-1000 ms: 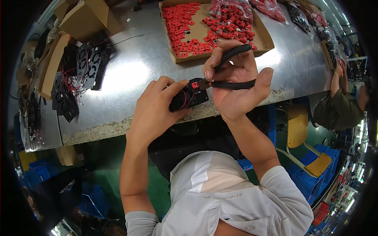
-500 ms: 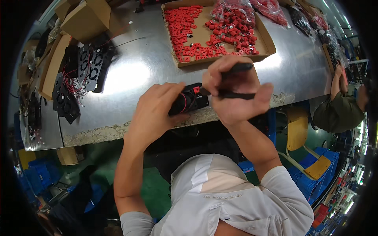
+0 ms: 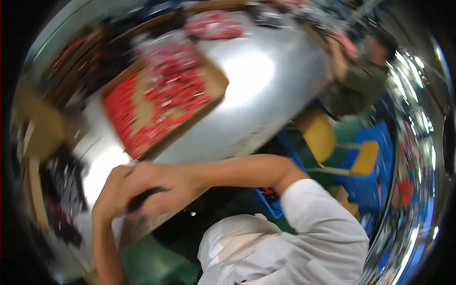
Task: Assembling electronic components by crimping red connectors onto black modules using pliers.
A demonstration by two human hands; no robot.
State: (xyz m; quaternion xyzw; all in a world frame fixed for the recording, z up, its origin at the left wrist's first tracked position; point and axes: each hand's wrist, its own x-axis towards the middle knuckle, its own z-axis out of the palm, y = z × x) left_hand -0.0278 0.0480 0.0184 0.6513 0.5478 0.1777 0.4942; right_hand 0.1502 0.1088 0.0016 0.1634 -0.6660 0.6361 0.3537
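Observation:
Both of my hands are together at the table's near edge, left of the middle, and motion smears them. My right hand reaches across and overlaps my left hand. Its fingers curl around a black-handled hand tool, whose working end is hidden. The left hand's fingers lie mostly behind the right, so whatever they hold cannot be made out. Just beyond the hands is a shallow cardboard tray of small red parts, with a clear bag of more red parts in it.
Black fan panels and a cardboard box lie at the left. Another bag of red parts sits at the back. A co-worker is at the far right, near a yellow chair and blue crates.
The view has swung right, so the tray and table appear further left and tilted. My hands have come together and overlap; the black fan unit under my left hand is no longer visible.

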